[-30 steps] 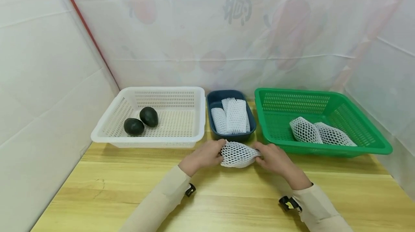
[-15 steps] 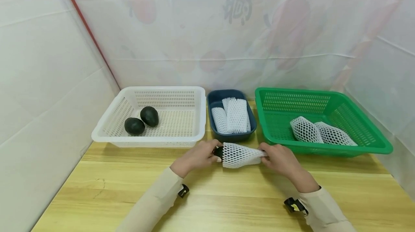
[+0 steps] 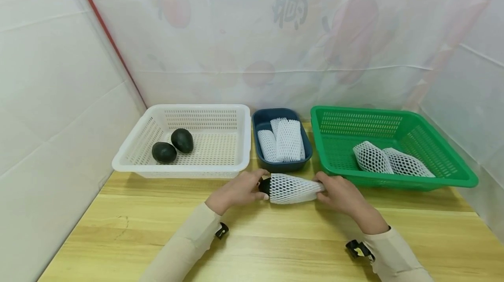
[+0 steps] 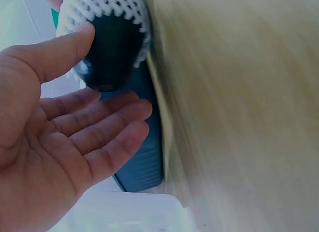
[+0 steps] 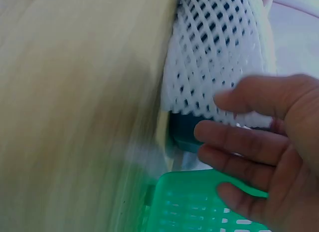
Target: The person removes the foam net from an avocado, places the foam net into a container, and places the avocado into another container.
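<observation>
In the head view, a dark green avocado lies partly inside a white foam net sleeve, its left end bare. My left hand is at that bare end; in the left wrist view the thumb overlaps the avocado's side, and the relaxed fingers spread just past its tip. My right hand pinches the sleeve's narrowed far end. In the right wrist view its thumb lies over the netting, while several fingers extend below the sleeve's edge.
Two bare avocados sit in a white basket at the left. Several foam sleeves lie in a dark blue bin behind the hands. Two netted avocados rest in a green basket at the right.
The hands have moved apart, my left to the left and my right slightly right, stretching the sleeve. The avocado's left end now shows bare, and my left thumb sits a little lower.
</observation>
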A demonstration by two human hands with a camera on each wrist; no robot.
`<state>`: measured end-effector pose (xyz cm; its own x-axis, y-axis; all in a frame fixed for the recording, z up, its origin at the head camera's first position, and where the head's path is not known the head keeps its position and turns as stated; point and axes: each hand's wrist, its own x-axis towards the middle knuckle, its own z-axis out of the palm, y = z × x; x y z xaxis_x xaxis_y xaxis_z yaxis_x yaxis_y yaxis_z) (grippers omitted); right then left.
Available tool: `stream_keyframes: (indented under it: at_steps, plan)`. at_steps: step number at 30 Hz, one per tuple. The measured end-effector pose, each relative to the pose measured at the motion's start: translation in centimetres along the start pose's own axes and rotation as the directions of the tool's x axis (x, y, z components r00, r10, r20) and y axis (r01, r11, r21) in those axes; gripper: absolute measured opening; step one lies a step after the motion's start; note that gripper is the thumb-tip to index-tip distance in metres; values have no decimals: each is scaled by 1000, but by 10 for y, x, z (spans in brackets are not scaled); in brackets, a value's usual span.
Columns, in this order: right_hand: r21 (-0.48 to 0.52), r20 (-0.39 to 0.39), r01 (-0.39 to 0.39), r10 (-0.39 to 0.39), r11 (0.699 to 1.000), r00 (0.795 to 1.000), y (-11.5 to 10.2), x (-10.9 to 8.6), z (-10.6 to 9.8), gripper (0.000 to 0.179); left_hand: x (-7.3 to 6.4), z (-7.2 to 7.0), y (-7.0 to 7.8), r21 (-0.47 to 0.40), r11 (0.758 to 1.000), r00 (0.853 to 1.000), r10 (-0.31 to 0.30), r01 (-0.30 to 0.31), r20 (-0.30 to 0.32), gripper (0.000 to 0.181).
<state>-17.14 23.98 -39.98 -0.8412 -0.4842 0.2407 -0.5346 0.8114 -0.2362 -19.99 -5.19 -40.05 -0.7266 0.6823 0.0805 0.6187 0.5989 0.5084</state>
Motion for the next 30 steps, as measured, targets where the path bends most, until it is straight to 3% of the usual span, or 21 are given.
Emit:
stream_keyframes:
  at_steps: [4, 10, 19, 30]
  plan:
    - [56, 11, 20, -21, 998, 1000, -1, 2, 2, 44, 1, -4, 2, 22, 1000, 1000, -17, 16, 15, 65]
    - [170, 72, 18, -30, 985, 997, -7, 7, 3, 55, 6, -6, 6, 55, 998, 1000, -3, 2, 29, 62]
    - [180, 56, 105, -117, 978, 992, -15, 15, 13, 42, 12, -2, 11, 79, 996, 999, -30, 27, 40, 61]
    - [156, 95, 100, -116, 983, 989, -21, 22, 15, 31, 14, -3, 13, 38, 999, 999, -24, 23, 36, 55]
